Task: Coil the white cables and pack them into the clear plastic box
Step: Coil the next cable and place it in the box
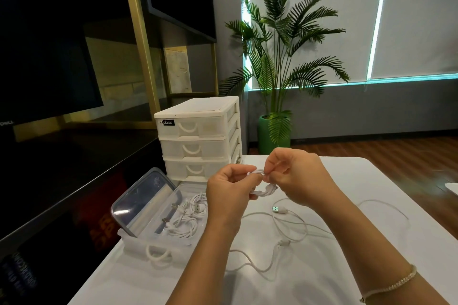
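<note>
Between both hands the coiled white cable [263,189] hangs — left hand [229,192] and right hand [297,177] pinching it; the clear plastic box [188,242] lies near-left, nearer the left hand.

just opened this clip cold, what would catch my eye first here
Both hands, left hand and right hand, meet at centre over the white table, holding a small coiled cable. Left of them sits a clear box with coiled cables inside, and a loose cable sprawls beneath the hands.
</note>
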Demonstrator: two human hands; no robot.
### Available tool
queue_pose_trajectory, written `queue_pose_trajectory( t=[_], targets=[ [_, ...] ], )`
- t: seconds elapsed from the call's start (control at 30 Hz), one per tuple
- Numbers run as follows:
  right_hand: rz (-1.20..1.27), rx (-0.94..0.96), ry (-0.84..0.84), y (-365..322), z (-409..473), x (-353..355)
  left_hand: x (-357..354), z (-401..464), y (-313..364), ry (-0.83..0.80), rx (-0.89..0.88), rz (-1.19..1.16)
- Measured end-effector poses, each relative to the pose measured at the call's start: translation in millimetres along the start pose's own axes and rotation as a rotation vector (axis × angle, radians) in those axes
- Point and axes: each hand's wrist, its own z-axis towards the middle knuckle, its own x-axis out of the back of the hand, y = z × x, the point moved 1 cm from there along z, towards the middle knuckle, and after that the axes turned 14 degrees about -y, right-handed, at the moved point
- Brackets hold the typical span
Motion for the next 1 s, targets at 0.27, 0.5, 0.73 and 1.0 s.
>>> queue_pose_trajectory(
  t=[0.27, 0.5, 0.73, 1.0],
  targets=[
    [0.059, 0.014, 0.013, 4.1, 1.0, 5.8, -0.2, 2.1, 2.0, -0.092, 0.1, -0.249],
    [-0.026, -0.028, 0.016, -0.6, 0.9, 1.9, -2.2, 3.7, -1.2, -0.054, 0.143, -0.427],
    [-0.116, 0.018, -0.03, 0.0, -1.1, 1.3, -1.1, 5.8, -2.5, -0.144, 0.06, -0.332],
    [0.165, -0.04, -0.178, 3.5, -0.3, 1.9, 1.0, 5.8, -4.6, -0.096, -0.071, -0.104]
  ],
)
